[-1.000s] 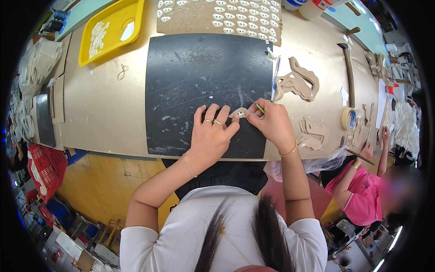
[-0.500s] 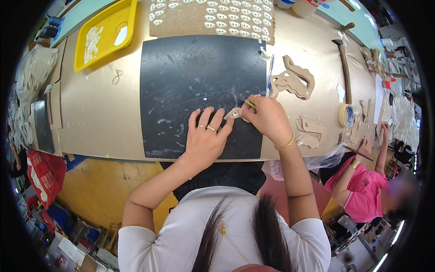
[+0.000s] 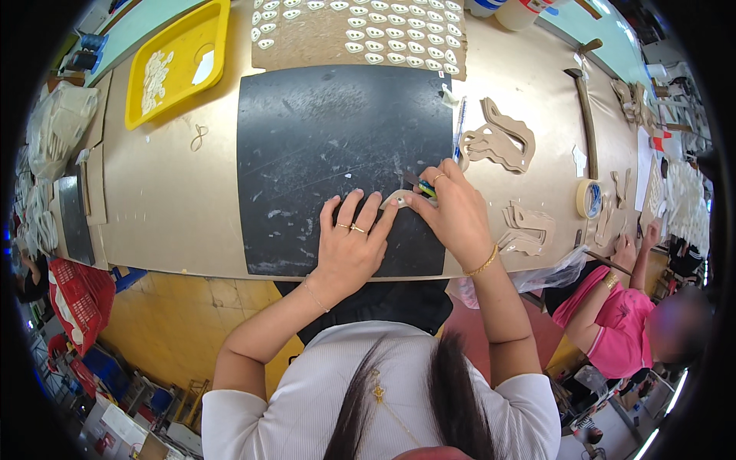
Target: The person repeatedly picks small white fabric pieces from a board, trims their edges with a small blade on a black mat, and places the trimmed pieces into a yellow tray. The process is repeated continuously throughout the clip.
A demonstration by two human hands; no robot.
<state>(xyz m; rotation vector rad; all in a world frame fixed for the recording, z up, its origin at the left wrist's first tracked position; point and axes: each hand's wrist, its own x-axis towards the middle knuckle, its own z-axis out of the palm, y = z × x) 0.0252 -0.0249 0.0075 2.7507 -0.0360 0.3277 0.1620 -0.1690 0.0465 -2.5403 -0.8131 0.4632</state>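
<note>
A black cutting mat [image 3: 330, 146] lies on a tan worktable [image 3: 169, 207]. My left hand [image 3: 354, 241] rests flat on the mat's near edge, its fingertips pressing a small pale cut-out piece [image 3: 397, 198]. My right hand [image 3: 452, 211] grips a small knife [image 3: 422, 186] with a green and yellow handle, its tip at the same piece. The two hands touch around the piece, which is partly hidden by my fingers.
A yellow tray [image 3: 180, 61] with pale pieces stands at the far left. A brown board [image 3: 360, 31] covered with several oval pieces lies behind the mat. Cardboard cut-outs [image 3: 502, 142], a tape roll [image 3: 589, 198] and a hammer [image 3: 584, 100] lie to the right. Another person in pink [image 3: 613, 307] sits at the right.
Both hands stay on the small piece at the mat's near right. The left fingers have shifted slightly around it; the right hand keeps the knife on it.
</note>
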